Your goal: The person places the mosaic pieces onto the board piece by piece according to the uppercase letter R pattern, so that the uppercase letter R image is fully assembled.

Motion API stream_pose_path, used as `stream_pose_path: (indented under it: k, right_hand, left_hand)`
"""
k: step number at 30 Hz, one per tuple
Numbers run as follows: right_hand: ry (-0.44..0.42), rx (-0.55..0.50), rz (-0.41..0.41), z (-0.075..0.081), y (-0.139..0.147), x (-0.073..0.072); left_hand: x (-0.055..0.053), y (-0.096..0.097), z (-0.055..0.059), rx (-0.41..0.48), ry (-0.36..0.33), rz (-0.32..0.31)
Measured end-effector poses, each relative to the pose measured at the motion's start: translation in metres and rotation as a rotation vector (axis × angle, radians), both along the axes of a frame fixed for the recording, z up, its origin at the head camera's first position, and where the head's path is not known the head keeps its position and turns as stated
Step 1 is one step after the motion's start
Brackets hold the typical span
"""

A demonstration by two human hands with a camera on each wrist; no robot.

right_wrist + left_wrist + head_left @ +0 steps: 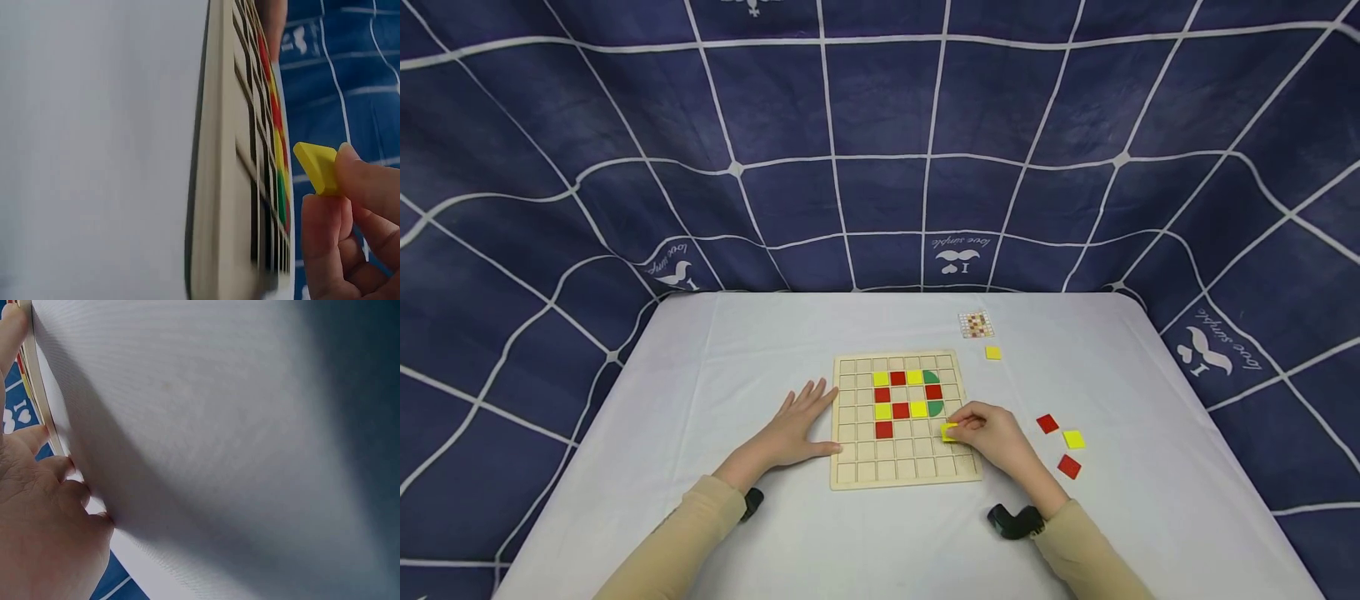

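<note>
A square wooden grid board (857, 475) lies on the white table. Its upper middle cells hold red and yellow square tiles and two green quarter-round tiles (936, 408) that form a P-like shape. My left hand (790, 429) rests at the board's left edge, fingers spread, thumb and fingertips touching the rim. Between thumb and fingers my right hand (996, 437) pinches a yellow square tile (319, 167), over the board's right side, below the lower green tile. In the right wrist view that tile is tilted and raised above the board's surface.
Right of the board lie two red tiles (1048, 424) and a yellow tile (1074, 439). Another yellow tile (993, 353) sits beyond the board's upper right corner, just below a small pattern card (976, 325). Dark blue checked cloth (880, 200) hangs behind and beside the table.
</note>
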State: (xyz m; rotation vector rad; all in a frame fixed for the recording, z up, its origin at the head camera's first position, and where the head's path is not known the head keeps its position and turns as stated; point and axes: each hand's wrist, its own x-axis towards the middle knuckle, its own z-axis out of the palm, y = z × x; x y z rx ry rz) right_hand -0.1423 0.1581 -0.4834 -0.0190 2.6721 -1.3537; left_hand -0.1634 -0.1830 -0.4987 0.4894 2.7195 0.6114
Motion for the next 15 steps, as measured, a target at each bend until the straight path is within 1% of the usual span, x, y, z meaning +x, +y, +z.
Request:
stream_pose_path:
  k: [4,7,11,15]
  right_hand:
    - [0.019,-0.038,0.056,-0.004,-0.026,0.0]
    - [0.009,-0.054,0.095,-0.006,-0.042,0.001]
    - [-0.007,-0.063,0.156,-0.01,-0.057,0.0]
    - [0.011,-0.057,0.19,-0.014,-0.066,-0.001]
  left_hand:
    - [0.0,0.0,0.0,-0.006,0.003,0.001]
    - [0.0,0.0,-0.001,0.008,0.007,-0.005]
    - [-0.001,0.0,-0.002,0.008,0.001,-0.001]
    - [-0.001,0.001,-0.003,-0.001,0.006,0.005]
